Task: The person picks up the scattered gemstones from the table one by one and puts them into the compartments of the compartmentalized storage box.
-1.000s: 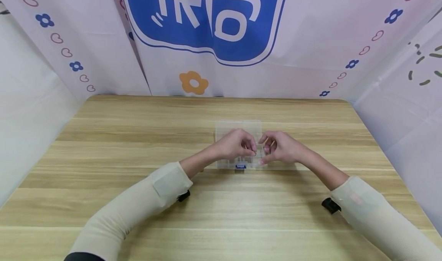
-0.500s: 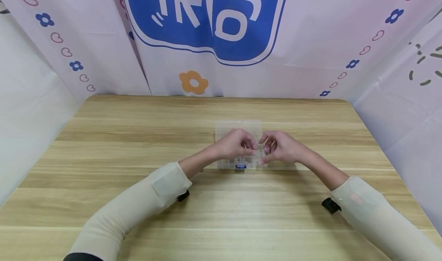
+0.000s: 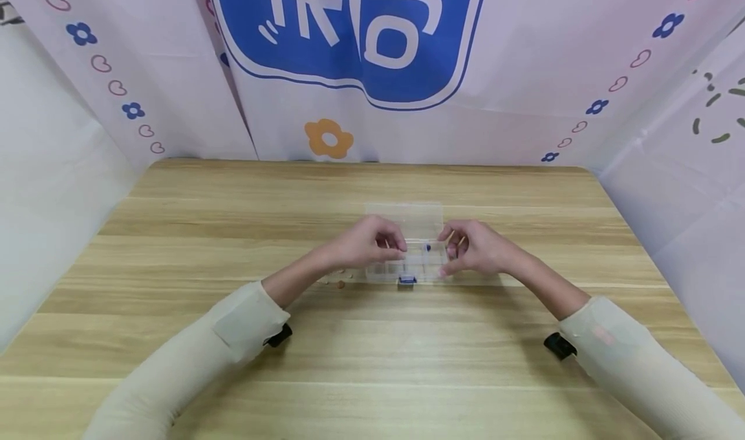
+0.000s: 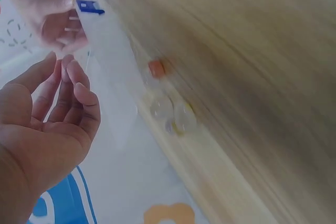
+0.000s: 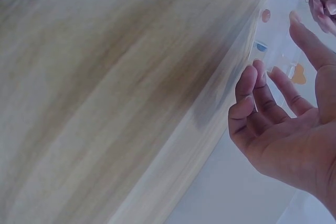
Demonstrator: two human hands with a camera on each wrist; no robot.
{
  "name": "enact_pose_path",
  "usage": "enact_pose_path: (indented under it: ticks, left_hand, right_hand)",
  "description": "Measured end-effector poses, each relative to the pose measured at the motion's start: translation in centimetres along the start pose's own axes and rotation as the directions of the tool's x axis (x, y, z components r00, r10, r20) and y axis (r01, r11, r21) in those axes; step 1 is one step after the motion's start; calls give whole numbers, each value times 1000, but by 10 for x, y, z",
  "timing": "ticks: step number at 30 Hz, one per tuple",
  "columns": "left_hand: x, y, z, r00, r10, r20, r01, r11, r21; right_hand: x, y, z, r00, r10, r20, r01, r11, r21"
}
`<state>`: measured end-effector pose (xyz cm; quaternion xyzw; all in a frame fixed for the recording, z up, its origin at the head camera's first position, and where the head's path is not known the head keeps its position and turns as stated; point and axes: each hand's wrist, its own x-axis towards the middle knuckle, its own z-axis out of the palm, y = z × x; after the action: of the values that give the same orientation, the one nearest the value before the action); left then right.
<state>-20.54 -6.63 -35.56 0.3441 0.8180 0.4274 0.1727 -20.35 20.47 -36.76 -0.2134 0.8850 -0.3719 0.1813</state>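
Just right of the middle of the head view, a clear compartment box (image 3: 429, 278) sits on the wood-grain tabletop (image 3: 372, 362), its transparent lid (image 3: 425, 219) raised at the back and a blue latch (image 3: 407, 280) at the front. A small dark-blue piece (image 3: 428, 248) lies in the rear of the box's right half.

Over the left part of the box is the left hand (image 3: 369, 241), its fingers loosely bent and the thumb tip close to the fingertips, with nothing visible between them. At the box's right end, the right hand (image 3: 480, 249) has its thumb and index finger spread well apart, one near each corner; whether they grip the wall cannot be told.

Left of the box, near the left wrist, lie an orange-red bead (image 3: 340, 285) and, clearer in the left wrist view, some rounded clear beads (image 4: 161, 107) close together.

Cream sleeves (image 3: 192, 343) enter from both lower corners. Across the top hangs a white cloth backdrop (image 3: 524, 71) with a blue emblem (image 3: 326, 58).
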Motion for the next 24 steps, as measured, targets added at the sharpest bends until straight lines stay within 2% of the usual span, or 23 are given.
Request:
enact_pose_path:
  ticks: [6, 8, 12, 19, 24]
  left_hand:
    - [-17, -5, -19, 997, 0, -73, -2, 1000, -17]
    - [-23, -8, -27, 994, -18, -105, 16, 1000, -19]
    - [-33, -14, -37, 991, -49, -126, 46, 999, -23]
    - [-48, -25, -47, 982, -84, -170, 83, 996, -17]
    - [-56, -32, -50, 978, -108, -177, 108, 994, -9]
  right_hand:
    - [-1, -1, -1, 1000, 5, 5, -5, 1000, 4]
    - [-1, -2, -1, 1000, 5, 7, -5, 1000, 6]
    - [-1, -2, -1, 1000, 7, 9, -7, 1000, -1]
    - [-1, -4, -1, 1000, 18, 13, -18, 1000, -7]
    - [0, -4, 0, 1000, 18, 17, -17, 1000, -7]
